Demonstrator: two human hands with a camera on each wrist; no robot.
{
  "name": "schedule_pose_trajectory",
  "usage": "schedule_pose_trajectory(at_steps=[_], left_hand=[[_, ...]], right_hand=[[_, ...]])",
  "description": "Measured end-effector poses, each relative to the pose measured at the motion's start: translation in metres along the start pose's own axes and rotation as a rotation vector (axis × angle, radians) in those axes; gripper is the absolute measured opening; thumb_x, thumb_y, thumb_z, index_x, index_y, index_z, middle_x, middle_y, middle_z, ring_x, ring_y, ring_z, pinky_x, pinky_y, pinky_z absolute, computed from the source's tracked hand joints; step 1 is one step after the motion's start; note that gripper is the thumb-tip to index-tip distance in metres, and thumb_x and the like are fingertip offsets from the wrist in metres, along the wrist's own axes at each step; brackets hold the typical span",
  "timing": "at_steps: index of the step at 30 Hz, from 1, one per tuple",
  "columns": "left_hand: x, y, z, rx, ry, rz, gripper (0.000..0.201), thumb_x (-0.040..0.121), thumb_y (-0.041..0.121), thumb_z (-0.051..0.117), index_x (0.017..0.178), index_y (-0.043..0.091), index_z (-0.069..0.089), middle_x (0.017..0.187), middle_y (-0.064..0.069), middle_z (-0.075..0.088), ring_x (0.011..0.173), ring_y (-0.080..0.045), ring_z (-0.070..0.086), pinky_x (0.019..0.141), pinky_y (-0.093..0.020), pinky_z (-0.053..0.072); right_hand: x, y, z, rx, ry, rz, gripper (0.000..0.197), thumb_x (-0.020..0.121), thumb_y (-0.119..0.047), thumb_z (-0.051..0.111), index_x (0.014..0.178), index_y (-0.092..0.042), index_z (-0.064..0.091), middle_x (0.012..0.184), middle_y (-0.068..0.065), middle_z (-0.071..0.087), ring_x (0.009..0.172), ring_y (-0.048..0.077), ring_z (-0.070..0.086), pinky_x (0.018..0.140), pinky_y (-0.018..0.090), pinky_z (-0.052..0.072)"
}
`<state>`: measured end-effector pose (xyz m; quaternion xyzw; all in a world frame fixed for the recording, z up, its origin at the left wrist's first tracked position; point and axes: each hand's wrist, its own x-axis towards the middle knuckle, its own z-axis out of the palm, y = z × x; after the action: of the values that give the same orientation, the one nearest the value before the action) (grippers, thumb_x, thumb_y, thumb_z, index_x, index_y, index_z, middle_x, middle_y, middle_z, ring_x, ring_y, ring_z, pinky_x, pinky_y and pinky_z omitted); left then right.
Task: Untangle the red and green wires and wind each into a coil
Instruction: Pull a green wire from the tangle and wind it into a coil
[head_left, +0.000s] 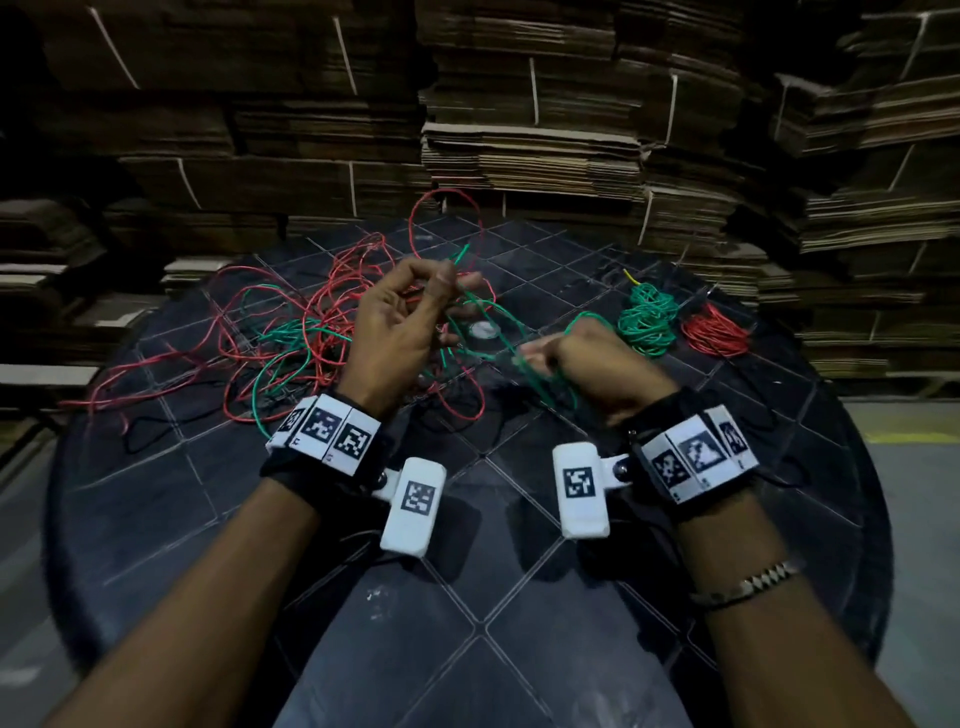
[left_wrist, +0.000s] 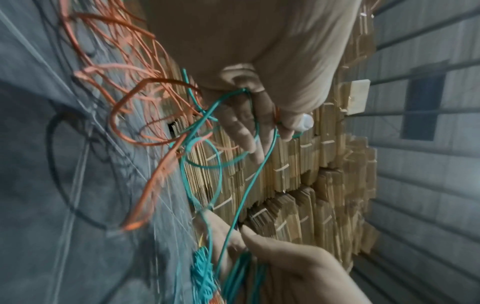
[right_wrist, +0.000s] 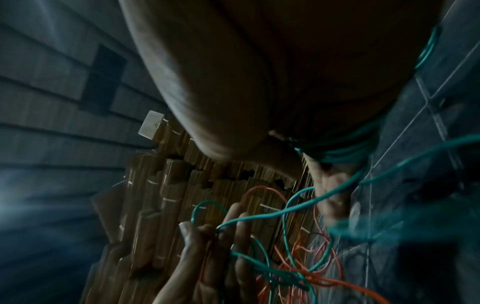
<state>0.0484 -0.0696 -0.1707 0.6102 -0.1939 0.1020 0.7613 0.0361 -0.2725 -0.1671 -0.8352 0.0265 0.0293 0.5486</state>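
While both hands work above the black table, the risk sits in the span of green wire strung between them. Right hand, nearest, is clenched round a few green loops already wound over its fingers; it's motion-blurred, so I can't tell how many turns it has or how snug they sit. If that hold slackens, my guess is the turns spring off and the winding starts over.

Left hand, slightly further out and raised, pinches the same green wire between thumb and fingertips, free green end poking up past the knuckles. A pinch that light may let the strand slip through under a hard pull from the right.

Beyond the left hand lies the loose tangle: red wire looped over and through the remaining green, spread across the table's left-centre. Green strand feeds out of that mess. Likely failure: fast winding drags a red loop along, cinches a crossing into a knot, or hauls the heap toward the edge.

Far right on the table, a finished green coil and red coil sit just beside each other. A whipping strand could snag and loosen them.

Stacked cardboard behind, no factor.
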Motion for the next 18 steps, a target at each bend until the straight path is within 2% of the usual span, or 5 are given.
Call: schedule_pose_trajectory(at_steps=[4, 6, 8, 13, 18], left_hand=[[0.004, -0.006, -0.006, 0.056, 0.015, -0.002, 0.013, 0.108, 0.023, 0.053, 0.096, 0.019, 0.056, 0.112, -0.006, 0.078, 0.091, -0.021, 0.076, 0.054, -0.022, 0.047], [0.004, -0.007, -0.005, 0.078, 0.002, 0.005, 0.013, 0.108, 0.021, 0.054, 0.096, 0.016, 0.057, 0.112, -0.010, 0.078, 0.088, -0.020, 0.076, 0.053, -0.018, 0.050], [0.004, -0.007, -0.004, 0.047, -0.007, -0.002, 0.013, 0.107, 0.017, 0.053, 0.097, 0.012, 0.058, 0.112, -0.021, 0.076, 0.087, -0.022, 0.076, 0.060, -0.017, 0.053], [0.009, -0.012, -0.011, 0.057, 0.038, -0.011, 0.014, 0.105, 0.025, 0.057, 0.096, 0.014, 0.059, 0.089, -0.010, 0.078, 0.078, -0.018, 0.077, 0.063, -0.032, 0.057], [0.014, -0.016, -0.024, 0.175, 0.106, -0.005, 0.019, 0.106, 0.030, 0.059, 0.093, 0.017, 0.062, 0.085, -0.015, 0.078, 0.079, -0.026, 0.077, 0.067, -0.040, 0.055]], right_hand=[[-0.005, -0.008, 0.021, -0.101, -0.199, -0.100, 0.043, 0.109, -0.020, 0.042, 0.077, -0.001, 0.064, 0.083, 0.030, 0.067, 0.061, 0.025, 0.058, 0.064, 0.032, 0.046], [-0.005, -0.010, 0.022, -0.107, -0.198, -0.107, 0.057, 0.106, -0.045, 0.045, 0.094, 0.006, 0.068, 0.073, 0.024, 0.062, 0.056, 0.022, 0.049, 0.058, 0.031, 0.041], [-0.008, -0.011, 0.015, -0.024, -0.181, -0.066, 0.064, 0.094, -0.064, 0.056, 0.102, -0.003, 0.073, 0.059, 0.004, 0.049, 0.049, 0.014, 0.040, 0.049, 0.024, 0.033], [-0.012, -0.007, 0.004, -0.066, -0.084, -0.117, 0.034, 0.091, -0.038, 0.075, 0.083, -0.005, 0.079, 0.049, -0.007, 0.044, 0.044, 0.007, 0.032, 0.045, 0.021, 0.025], [-0.008, -0.008, -0.017, 0.154, 0.068, 0.066, 0.035, 0.090, -0.036, 0.073, 0.065, -0.012, 0.071, 0.045, -0.006, 0.034, 0.039, 0.010, 0.023, 0.044, 0.024, 0.013]])
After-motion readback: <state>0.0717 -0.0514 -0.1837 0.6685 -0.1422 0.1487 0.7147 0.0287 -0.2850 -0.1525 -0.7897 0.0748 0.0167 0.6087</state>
